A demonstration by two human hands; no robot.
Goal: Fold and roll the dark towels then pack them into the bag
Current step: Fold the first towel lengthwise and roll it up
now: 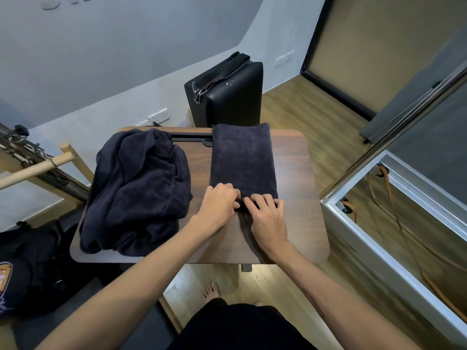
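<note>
A dark towel lies folded into a long strip on the right half of the small wooden table, running away from me. My left hand and my right hand both rest on its near end, fingers curled over the edge, which is turned up into a small roll. A heap of unfolded dark towels covers the left half of the table. A black bag sits on the floor at the lower left, partly cut off by the frame.
A black padded case stands upright behind the table. Wooden bars and a metal frame are at the left. A metal-framed apparatus with brown straps stands at the right. My bare foot is under the table's near edge.
</note>
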